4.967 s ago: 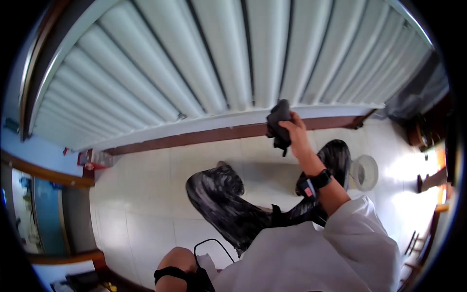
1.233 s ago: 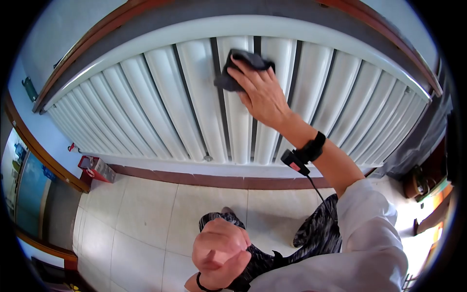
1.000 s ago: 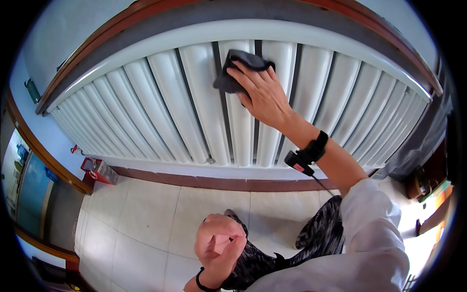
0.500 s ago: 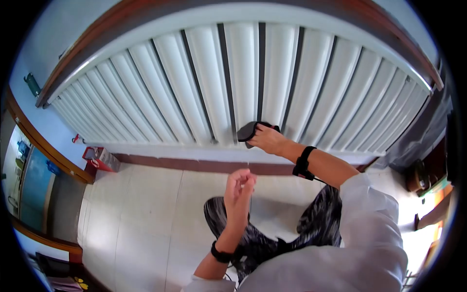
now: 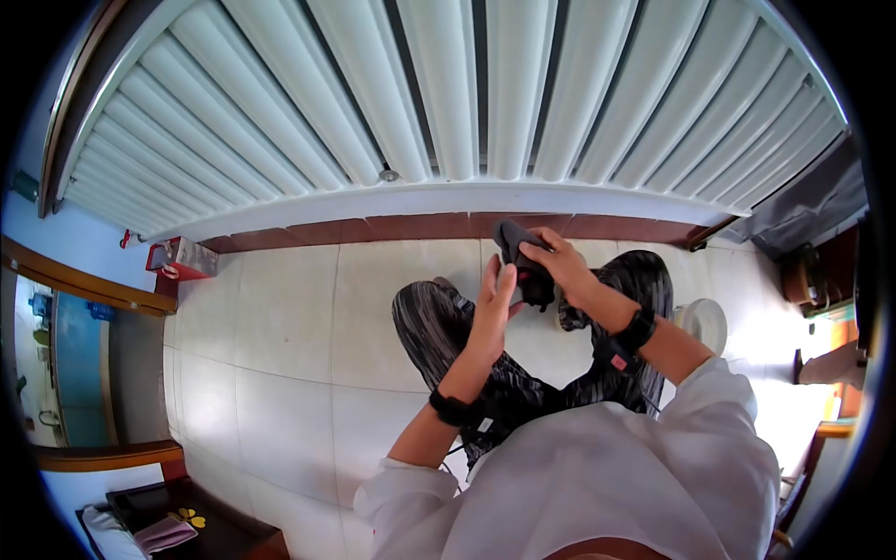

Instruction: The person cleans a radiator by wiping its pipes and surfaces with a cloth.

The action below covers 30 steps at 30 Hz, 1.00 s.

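In the head view, a dark grey cloth (image 5: 510,239) with black parts is bunched between my two hands, above the floor and in front of my knees. My right hand (image 5: 567,271) grips it from the right, fingers curled over its top. On the other side, my left hand (image 5: 492,313) has its fingers bent against the cloth's left edge. Part of the cloth hides behind the fingers. Beyond it stands a white ribbed radiator (image 5: 457,93), apart from both hands.
A white bucket (image 5: 702,325) stands on the tiled floor by my right knee. At the left wall sits a red and white box (image 5: 183,259), near a doorway. A dark bench (image 5: 201,523) with a pink cloth is at lower left. Grey fabric (image 5: 810,210) hangs at right.
My right hand has drawn the cloth off the radiator's lower edge and back towards me. My left hand has come up to meet it. The view has tilted down.
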Each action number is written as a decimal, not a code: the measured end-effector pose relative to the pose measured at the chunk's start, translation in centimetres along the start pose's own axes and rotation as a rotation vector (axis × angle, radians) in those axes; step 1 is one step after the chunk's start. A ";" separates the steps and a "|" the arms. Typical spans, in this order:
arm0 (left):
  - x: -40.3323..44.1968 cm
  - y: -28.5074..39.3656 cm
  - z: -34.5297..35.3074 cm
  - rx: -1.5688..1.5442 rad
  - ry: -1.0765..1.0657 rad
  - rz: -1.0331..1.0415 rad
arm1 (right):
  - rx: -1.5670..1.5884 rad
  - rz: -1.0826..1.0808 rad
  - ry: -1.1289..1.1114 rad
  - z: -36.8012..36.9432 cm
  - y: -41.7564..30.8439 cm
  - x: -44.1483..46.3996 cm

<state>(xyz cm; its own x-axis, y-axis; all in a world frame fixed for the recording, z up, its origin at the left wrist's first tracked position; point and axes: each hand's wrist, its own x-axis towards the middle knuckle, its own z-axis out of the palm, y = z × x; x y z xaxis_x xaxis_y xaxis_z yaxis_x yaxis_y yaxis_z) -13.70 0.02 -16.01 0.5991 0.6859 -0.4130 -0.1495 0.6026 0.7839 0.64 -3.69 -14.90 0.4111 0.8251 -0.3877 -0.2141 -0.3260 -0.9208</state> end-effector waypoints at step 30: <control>18.6 6.1 -6.8 1.804 0.365 1.162 | -0.189 -0.241 0.059 -6.1 0.9 5.6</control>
<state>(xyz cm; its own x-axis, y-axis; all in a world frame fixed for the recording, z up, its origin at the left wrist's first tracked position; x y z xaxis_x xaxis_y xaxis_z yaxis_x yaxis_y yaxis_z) -8.82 19.21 -22.01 0.6442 0.5175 0.5633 0.5926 -0.8033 0.0603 8.15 -2.15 -18.14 0.4818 0.8626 -0.1540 0.0619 -0.2088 -0.9760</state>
